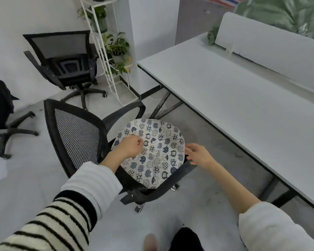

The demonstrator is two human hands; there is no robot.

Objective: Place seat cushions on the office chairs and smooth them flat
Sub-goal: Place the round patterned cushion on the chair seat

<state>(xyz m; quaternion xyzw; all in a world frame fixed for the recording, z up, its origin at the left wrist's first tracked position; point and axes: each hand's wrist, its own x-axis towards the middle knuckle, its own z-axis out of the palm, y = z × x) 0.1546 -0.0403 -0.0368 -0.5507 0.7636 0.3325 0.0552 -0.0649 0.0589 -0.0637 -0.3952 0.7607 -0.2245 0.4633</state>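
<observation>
striped sleeve [49, 221] fills the lower left corner, nearest to my eyes, cream with thin black bands and a paler cuff pushed up my forearm. left of the near office chair [76, 138], a dark chair [2, 113] with something black draped over it stands on the pale floor, and beyond the near chair's backrest a second mesh-backed office chair [63, 60] faces away toward the wall, with a white wire plant rack [107, 51] just beside it.

my left hand [130, 146] rests on the cat-print seat cushion [158, 151], fingers curled in loosely with the fingertips gathered together; i cannot tell whether they pinch the fabric or only press on it. the cushion lies on the seat of the near chair, between its two black armrests, its round edge overhanging the seat a little on the side away from the backrest. its surface looks slightly puffed, not quite flat.

my right hand [198, 153] is at the cushion's rim on the desk side, fingers spread and half open, fingertips touching or just beside the edge, above the nearer armrest. it grips nothing that i can see.

right of the chair runs a long white desk [234, 98] with a white divider panel [272, 49] along its far side, and green leaves show behind that.
</observation>
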